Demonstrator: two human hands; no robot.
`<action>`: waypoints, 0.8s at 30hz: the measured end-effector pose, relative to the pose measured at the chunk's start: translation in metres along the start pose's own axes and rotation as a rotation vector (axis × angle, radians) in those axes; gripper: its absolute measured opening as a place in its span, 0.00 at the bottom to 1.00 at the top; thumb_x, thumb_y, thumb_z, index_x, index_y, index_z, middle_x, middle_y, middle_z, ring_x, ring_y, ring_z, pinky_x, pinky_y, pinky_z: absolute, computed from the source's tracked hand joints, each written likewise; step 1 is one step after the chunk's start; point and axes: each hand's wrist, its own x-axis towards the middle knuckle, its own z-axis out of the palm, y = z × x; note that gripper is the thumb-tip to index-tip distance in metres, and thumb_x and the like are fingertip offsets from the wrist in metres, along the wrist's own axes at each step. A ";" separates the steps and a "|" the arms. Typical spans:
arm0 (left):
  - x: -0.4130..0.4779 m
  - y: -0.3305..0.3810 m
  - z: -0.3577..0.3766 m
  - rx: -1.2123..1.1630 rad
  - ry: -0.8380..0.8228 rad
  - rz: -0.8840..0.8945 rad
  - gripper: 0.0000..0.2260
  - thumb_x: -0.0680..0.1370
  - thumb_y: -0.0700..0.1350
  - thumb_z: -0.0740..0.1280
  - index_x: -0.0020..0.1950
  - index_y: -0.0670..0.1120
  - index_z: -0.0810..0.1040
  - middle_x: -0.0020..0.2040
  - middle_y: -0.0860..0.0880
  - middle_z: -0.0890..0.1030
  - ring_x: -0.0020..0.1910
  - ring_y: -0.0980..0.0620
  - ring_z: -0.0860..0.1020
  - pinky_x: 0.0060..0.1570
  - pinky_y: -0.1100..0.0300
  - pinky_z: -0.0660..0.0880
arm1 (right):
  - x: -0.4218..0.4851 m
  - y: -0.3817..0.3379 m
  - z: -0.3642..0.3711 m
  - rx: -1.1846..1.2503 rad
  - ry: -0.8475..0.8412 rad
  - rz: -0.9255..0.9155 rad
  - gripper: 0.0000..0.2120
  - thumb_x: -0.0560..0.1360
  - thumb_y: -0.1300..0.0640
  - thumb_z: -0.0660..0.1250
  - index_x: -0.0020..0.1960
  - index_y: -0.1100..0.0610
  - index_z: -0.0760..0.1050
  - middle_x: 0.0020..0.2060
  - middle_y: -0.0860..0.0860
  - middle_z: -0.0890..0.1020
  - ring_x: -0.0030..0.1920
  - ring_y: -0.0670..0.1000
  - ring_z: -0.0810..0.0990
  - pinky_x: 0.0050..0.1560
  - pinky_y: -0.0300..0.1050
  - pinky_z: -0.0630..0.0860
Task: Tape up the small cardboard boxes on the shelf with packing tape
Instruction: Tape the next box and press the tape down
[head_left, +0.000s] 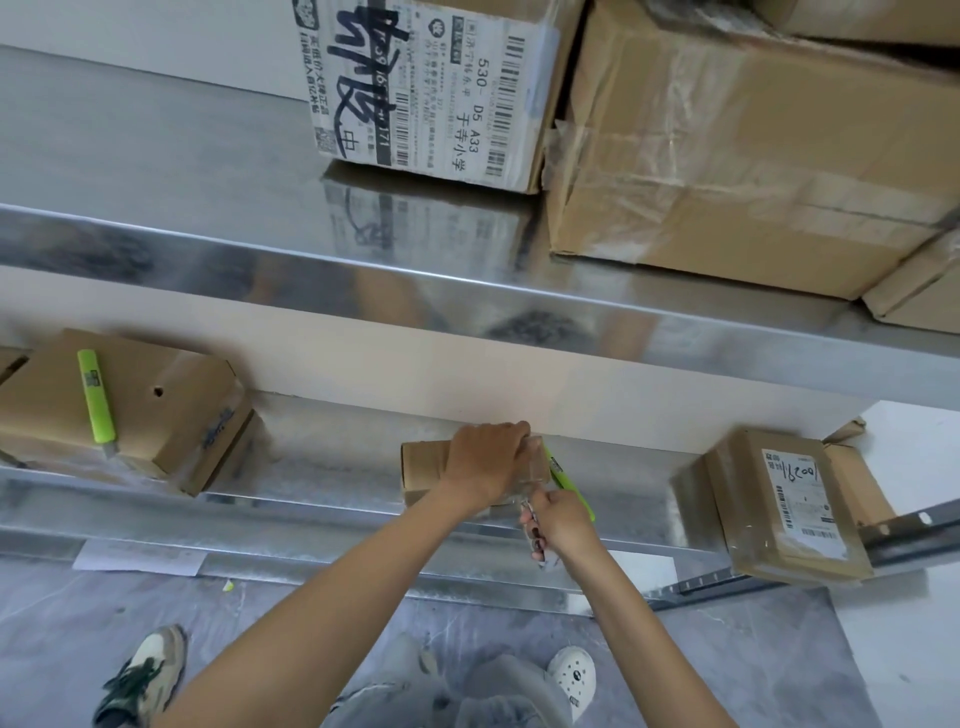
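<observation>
Cardboard box (421, 465) seems light, crushable: my L hand (485, 462) clamps its top, R hand (563, 525) grips green cutter (565, 482); I'd hold by stiff edges.

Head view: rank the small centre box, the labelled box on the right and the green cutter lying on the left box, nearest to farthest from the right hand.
1. The small centre box: mid-shelf, right beside the right hand.
2. The labelled box: off to the right.
3. The green cutter: far left, lying on the left box.
</observation>
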 end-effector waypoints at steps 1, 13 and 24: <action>0.001 0.001 0.001 0.001 0.011 -0.011 0.15 0.83 0.56 0.52 0.49 0.48 0.74 0.44 0.49 0.81 0.42 0.45 0.79 0.38 0.55 0.67 | 0.000 -0.001 -0.001 -0.010 -0.005 -0.003 0.22 0.81 0.59 0.54 0.30 0.63 0.71 0.17 0.51 0.67 0.17 0.48 0.63 0.20 0.35 0.65; 0.001 0.002 0.004 0.017 -0.047 0.050 0.20 0.83 0.56 0.48 0.66 0.50 0.71 0.57 0.48 0.80 0.52 0.46 0.78 0.47 0.53 0.70 | -0.002 -0.006 -0.004 -0.115 -0.018 -0.008 0.22 0.80 0.59 0.53 0.29 0.62 0.71 0.19 0.52 0.67 0.19 0.49 0.64 0.22 0.36 0.66; 0.003 0.001 0.008 0.244 -0.230 0.219 0.29 0.83 0.59 0.44 0.79 0.49 0.42 0.76 0.46 0.59 0.71 0.42 0.62 0.68 0.44 0.58 | 0.000 -0.007 -0.005 -0.089 -0.020 0.030 0.24 0.81 0.57 0.50 0.30 0.62 0.70 0.22 0.54 0.68 0.20 0.49 0.64 0.22 0.35 0.65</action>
